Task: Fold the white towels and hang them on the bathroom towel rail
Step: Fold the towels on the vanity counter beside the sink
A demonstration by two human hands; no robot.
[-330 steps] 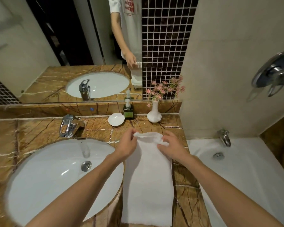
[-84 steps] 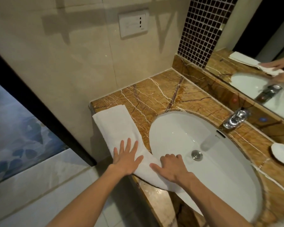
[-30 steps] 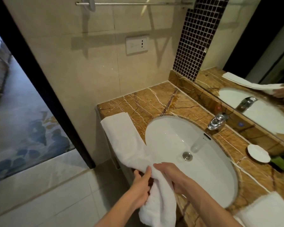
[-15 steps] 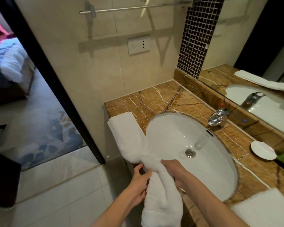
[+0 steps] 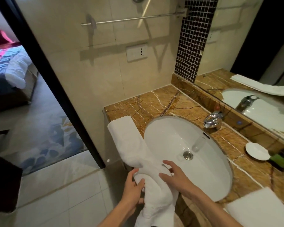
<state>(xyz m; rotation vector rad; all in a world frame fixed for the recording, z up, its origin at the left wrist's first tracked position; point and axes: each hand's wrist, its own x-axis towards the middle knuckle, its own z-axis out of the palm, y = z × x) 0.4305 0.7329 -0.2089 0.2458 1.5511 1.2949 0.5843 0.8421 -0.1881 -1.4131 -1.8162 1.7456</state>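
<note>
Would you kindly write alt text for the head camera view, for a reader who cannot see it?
Two bare hands, left hand and right hand, gather a long white towel draped over the front edge of a brown marble counter beside a white sink. A bare towel rail is on the wall above.

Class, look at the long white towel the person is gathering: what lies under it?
The far end of the long white towel rests on the brown marble counter, beside the sink. Its near end hangs off the edge, bunched between left hand and right hand. The counter beneath is covered.
</note>
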